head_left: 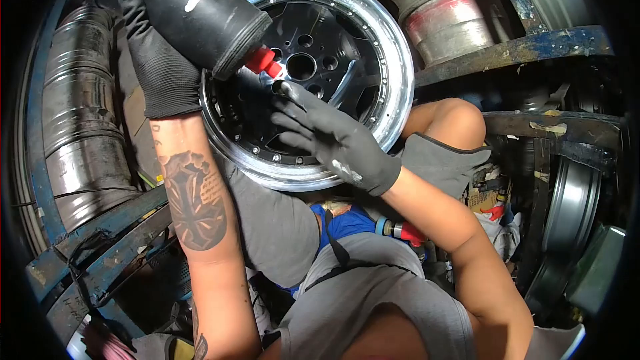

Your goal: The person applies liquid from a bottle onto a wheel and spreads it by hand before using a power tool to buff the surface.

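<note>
My left hand (157, 47), in a black glove, grips a large black squeeze bottle (217, 23) tilted downward. Its red nozzle (265, 62) points at the middle of a wheel rim (393, 77) with a polished lip and a glossy black spoked face. Just below the nozzle, my right hand (327, 130) reaches over the rim in a matching glove, its fingers stretched out and apart. Pale smears mark that glove's fingertip and its wrist side. Small bolts ring the rim's edge, and the center bore (301, 67) lies right beside the nozzle.
Stacked metal wheel barrels (83, 113) stand at the left, and others (437, 10) at the upper right. Worn blue metal frames (513, 57) run along both sides. A silver wheel (572, 200) leans at the far right. A red-and-blue tool (403, 230) lies near my lap.
</note>
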Demonstrator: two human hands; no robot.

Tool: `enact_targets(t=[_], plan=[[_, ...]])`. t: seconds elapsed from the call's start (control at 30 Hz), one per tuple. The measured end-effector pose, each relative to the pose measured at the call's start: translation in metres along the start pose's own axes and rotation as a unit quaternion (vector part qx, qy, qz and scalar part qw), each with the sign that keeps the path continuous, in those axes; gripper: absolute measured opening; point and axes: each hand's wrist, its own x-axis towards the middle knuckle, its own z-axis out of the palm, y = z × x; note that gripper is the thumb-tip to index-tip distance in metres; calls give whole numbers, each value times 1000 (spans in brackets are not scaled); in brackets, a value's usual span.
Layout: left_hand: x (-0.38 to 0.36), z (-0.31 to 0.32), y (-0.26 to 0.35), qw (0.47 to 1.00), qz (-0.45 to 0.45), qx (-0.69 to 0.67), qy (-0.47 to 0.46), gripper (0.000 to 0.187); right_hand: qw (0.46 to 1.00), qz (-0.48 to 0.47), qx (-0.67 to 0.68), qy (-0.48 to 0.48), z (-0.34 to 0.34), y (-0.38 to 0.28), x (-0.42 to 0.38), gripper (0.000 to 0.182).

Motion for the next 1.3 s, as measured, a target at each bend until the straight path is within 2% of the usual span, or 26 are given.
enact_targets(t=[0.1, 0.27, 0.37, 0.47, 0.5, 0.53, 0.57, 0.6, 0.63, 0.67, 0.7, 0.73, 0.77, 0.87, 1.0, 1.07, 1.1, 1.17, 1.2, 1.23, 1.27, 1.3], plan=[[9, -7, 1, 999, -11, -6, -32, 50, 958, 30, 270, -88, 8, 3, 6, 50], [17, -14, 3, 998, -14, -3, -65, 51, 925, 43, 364, -100, 33, -4, 0, 49], [20, -20, 6, 997, 4, 14, -79, 52, 918, 33, 374, -128, 33, -4, 3, 52], [23, -30, 11, 991, 80, 74, -72, 52, 938, 12, 322, -125, 7, -8, 6, 52], [25, -33, 12, 986, 116, 104, -62, 53, 963, -80, 210, -148, -16, -7, 6, 53], [27, -35, 15, 978, 152, 133, -52, 53, 985, -130, 43, -107, -36, -17, 8, 59], [30, -36, 20, 969, 188, 156, -42, 53, 972, -163, -171, -21, -55, -32, 8, 65], [31, -35, 23, 963, 213, 165, -29, 53, 901, -176, -391, 66, -75, -45, 10, 71], [30, -33, 24, 959, 227, 169, -14, 53, 795, -184, -563, 132, -93, -47, 17, 78], [22, -27, 25, 959, 233, 164, 1, 54, 680, -215, -678, 180, -112, -39, 27, 80], [12, -19, 24, 956, 245, 161, 17, 55, 542, -241, -773, 223, -131, -31, 39, 82], [3, -9, 20, 960, 215, 172, 41, 65, 484, -231, -813, 228, -137, -28, 51, 85], [5, -8, 19, 964, 204, 163, 50, 64, 425, -219, -847, 230, -134, -25, 66, 88], [1, -7, 20, 975, 153, 138, 79, 58, 428, -186, -848, 252, -106, -27, 112, 91], [14, -19, 21, 977, 171, 127, 18, 48, 419, -194, -859, 222, -71, -31, 181, 92], [37, -50, 20, 979, 185, 82, -1, 52, 404, -195, -872, 196, -60, -31, 193, 87], [45, -60, 20, 980, 190, 59, -9, 54, 418, -202, -864, 193, -58, -38, 185, 84], [16, -25, 22, 985, 153, 74, 37, 54, 448, -203, -851, 182, -70, -47, 149, 79], [8, -14, 25, 985, 137, 82, 59, 54, 429, -260, -837, 217, -84, -39, 130, 71], [11, -18, 25, 982, 155, 99, 53, 54, 469, -236, -825, 209, -81, -45, 103, 69], [15, -23, 26, 977, 172, 116, 48, 54, 420, -230, -845, 238, -100, -34, 87, 70], [16, -29, 27, 972, 188, 134, 43, 54, 426, -214, -842, 252, -110, -25, 72, 75]])
